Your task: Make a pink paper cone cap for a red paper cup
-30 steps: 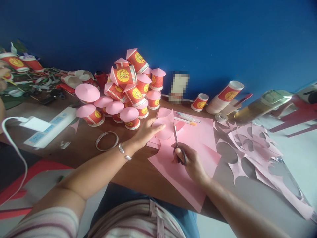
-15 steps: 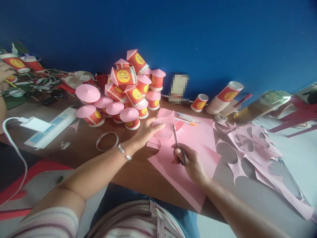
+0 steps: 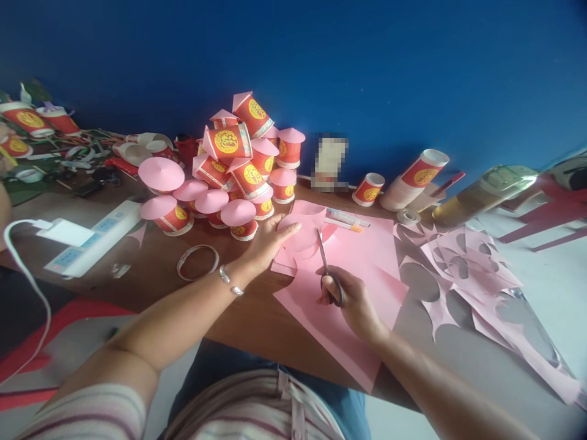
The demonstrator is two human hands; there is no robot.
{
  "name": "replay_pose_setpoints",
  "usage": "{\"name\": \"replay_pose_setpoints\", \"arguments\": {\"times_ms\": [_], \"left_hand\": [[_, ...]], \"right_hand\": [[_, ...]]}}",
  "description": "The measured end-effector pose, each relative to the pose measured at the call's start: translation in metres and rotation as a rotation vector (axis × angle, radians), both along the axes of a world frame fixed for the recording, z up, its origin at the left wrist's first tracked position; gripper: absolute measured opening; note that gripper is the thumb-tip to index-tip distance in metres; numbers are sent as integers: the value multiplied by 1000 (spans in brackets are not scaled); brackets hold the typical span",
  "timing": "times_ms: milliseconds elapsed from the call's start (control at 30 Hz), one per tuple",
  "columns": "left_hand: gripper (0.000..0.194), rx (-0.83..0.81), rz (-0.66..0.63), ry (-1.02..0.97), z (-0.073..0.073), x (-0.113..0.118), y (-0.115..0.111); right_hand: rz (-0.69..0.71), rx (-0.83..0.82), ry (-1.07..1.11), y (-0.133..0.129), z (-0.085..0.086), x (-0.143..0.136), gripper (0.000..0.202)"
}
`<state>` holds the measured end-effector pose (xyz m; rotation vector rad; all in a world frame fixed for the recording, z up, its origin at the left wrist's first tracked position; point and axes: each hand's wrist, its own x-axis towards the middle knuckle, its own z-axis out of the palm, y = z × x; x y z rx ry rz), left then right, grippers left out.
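Note:
Between thumb and fingers, my left hand point(image 3: 270, 240) grips a piece of pink paper point(image 3: 298, 235) with a rounded outline. My right hand point(image 3: 349, 299) is closed around the dark handles of a pair of scissors point(image 3: 323, 260). The blades point away from me and meet the right edge of the rounded paper. Beneath both hands lie larger pink sheets point(image 3: 348, 324) on the brown table. Pens point(image 3: 346, 220) rest on the sheets just beyond the scissors.
Red paper cups with pink cone tops point(image 3: 238, 211) are piled at the back left. A cup stack point(image 3: 415, 180), a tape roll point(image 3: 408, 217) and pink offcuts point(image 3: 463, 263) are on the right. A power strip point(image 3: 96, 235) and a white ring point(image 3: 198, 263) lie left.
The rounded paper in my left hand has shifted and turned slightly to the left. The scissor blades have moved slightly left along its edge.

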<state>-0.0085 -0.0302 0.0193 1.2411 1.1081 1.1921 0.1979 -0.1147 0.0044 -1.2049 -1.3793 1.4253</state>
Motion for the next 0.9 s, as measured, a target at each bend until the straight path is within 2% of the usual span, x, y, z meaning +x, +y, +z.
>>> {"name": "replay_pose_setpoints", "arguments": {"times_ms": [233,467,900], "left_hand": [[42,-14,1,25,0,1,0],[34,49,-90,78,2,0,-2],[30,77,-106,145,4,-1,-2]], "right_hand": [[-11,1,-44,0,2,-1,54],[-28,20,-94,2,2,0,55],[-34,17,-114,3,-3,1,50]]}}
